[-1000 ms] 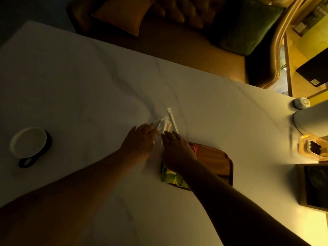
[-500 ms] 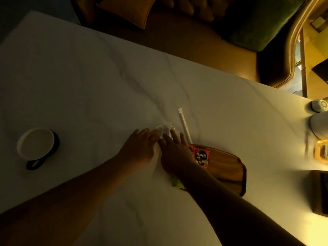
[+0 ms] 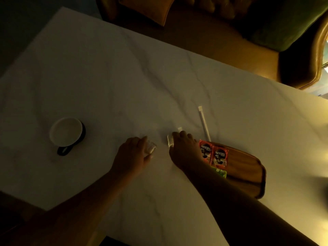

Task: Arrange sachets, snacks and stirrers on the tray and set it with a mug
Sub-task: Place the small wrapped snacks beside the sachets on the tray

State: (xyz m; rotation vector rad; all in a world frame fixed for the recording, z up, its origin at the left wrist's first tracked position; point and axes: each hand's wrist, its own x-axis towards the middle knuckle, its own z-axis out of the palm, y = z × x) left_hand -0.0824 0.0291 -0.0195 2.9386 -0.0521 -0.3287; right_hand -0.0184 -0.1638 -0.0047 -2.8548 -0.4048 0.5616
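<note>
A brown wooden tray (image 3: 248,167) lies on the white marble table (image 3: 124,77), right of centre. Two red Nescafe sachets (image 3: 213,154) rest on its left end, with a green packet (image 3: 221,172) just below them. A white wrapped stirrer (image 3: 204,123) lies on the table above the tray. My left hand (image 3: 132,155) is closed on a small clear-wrapped snack (image 3: 150,148). My right hand (image 3: 182,150) presses its fingers on a second clear-wrapped packet (image 3: 170,140) left of the tray; a short white piece (image 3: 179,129) shows above its fingertips. A white mug with a black handle (image 3: 66,134) stands at the left.
A leather sofa (image 3: 221,32) with an orange cushion (image 3: 149,8) and a green cushion (image 3: 287,20) runs along the table's far edge. The near left corner of the table ends around my left forearm.
My two hands were together over one bundle of wrapped items; now they have drawn apart, the left one moving left with one packet. The view shifted, showing the sachets on the tray.
</note>
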